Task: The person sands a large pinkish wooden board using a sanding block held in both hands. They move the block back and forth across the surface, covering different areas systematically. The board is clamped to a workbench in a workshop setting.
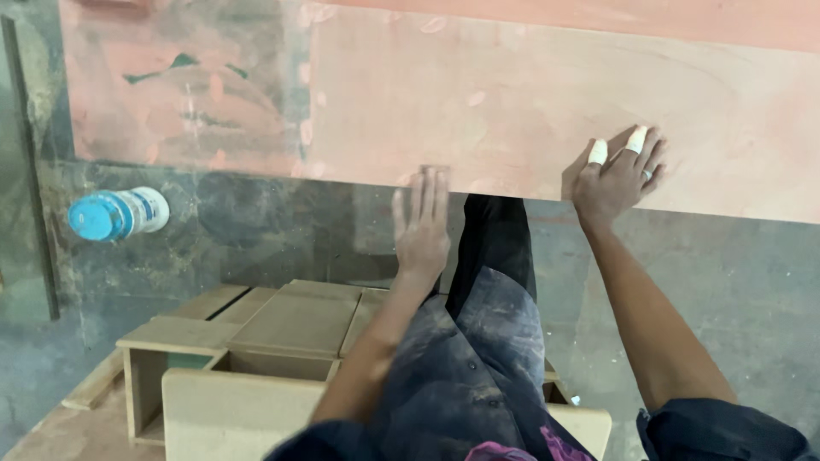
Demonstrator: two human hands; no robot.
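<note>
Plywood fills the upper part of our view: a large pinkish sheet [512, 94], flat and broad, with a worn, stained patch toward its left end. Our right hand [617, 175] lies flat on the sheet near its lower edge, fingers spread apart and closed on nothing; two of the fingertips [637, 138] are wrapped in white tape and a ring shows on another finger. Our left hand [421, 224] is also flat and spread, fingers straight, its fingertips reaching the sheet's lower edge while the palm sits just below that edge; it is blurred, and we cannot tell whether it presses the edge or only touches it. Between our forearms, below the sheet, runs a leg in dusty dark trousers [491, 333]. Below the sheet and to the left of the left arm stand open boxes of pale fibreboard [256, 358], several side by side. Left of the boxes and just under the sheet's stained end lies a plastic bottle with a blue cap [118, 213] on the grey, dusty floor [735, 282].
</note>
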